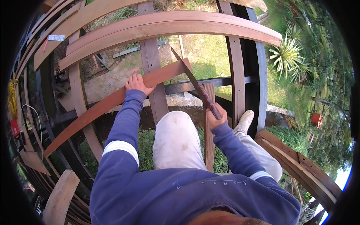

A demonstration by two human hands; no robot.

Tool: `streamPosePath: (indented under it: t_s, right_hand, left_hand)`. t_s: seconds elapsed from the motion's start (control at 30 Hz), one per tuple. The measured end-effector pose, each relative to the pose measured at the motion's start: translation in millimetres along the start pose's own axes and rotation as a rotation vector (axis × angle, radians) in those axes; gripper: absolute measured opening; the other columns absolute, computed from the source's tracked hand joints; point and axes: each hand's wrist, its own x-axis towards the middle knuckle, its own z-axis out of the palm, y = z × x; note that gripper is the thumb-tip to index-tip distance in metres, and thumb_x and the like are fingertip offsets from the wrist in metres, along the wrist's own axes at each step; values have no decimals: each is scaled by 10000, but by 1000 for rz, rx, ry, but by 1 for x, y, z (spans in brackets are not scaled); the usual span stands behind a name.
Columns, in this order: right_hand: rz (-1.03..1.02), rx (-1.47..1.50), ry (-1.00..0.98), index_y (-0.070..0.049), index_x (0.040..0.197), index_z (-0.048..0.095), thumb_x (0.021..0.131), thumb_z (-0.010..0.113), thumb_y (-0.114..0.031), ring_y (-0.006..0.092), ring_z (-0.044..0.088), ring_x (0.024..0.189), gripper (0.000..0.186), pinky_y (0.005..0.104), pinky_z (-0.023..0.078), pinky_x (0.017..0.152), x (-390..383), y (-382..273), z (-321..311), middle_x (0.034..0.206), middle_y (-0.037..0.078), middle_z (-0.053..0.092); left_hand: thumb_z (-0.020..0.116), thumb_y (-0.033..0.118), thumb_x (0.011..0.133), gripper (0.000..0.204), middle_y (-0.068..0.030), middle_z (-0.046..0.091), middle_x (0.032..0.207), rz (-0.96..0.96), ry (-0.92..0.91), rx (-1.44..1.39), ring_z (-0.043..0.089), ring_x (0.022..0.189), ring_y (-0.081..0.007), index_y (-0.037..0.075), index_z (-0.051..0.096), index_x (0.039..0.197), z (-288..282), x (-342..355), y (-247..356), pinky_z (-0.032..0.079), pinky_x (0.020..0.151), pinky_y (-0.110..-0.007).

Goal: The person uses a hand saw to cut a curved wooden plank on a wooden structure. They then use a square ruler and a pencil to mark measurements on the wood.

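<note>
My right hand [219, 115] is closed round the handle of a handsaw [192, 78]. The saw's blade lies across a reddish-brown wooden board [99, 112] close to its right end, with the tip pointing away to the upper left. Whether the teeth have cut into the wood cannot be made out. My left hand [138, 83] grips the same board left of the blade, fingers over its far edge. The board slants from lower left to upper right across the joists, and its left end reaches the frame at the far left.
A longer plank [168, 30] crosses the joists beyond the board. Between joists [237, 75] are open gaps, with ground and plants below. A dark metal beam [259, 63] runs at the right, near my shoe [244, 122]. Yellow cord [13, 97] hangs far left.
</note>
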Motion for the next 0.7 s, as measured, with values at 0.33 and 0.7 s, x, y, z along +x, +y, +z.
streamPosePath:
  t_s: [0.33,0.7]
  right_hand:
    - [61,-74,-34,-2,899,651,824,665,-85,149,602,638,113,330,484,625,-91,-21,-62,702,103,625]
    - [165,153,4,17,893,615,856,581,-84,89,501,598,113,250,406,547,-21,-76,-63,678,18,542]
  left_hand:
    - [823,629,587,821,-99,567,1144,-9,33,7,536,1138,-292,95,567,1157,10,-18,-5,380,972,-520]
    - [830,607,582,729,-96,593,1115,-1,42,-10,562,1110,-285,112,584,1058,-5,-6,-3,416,936,-505]
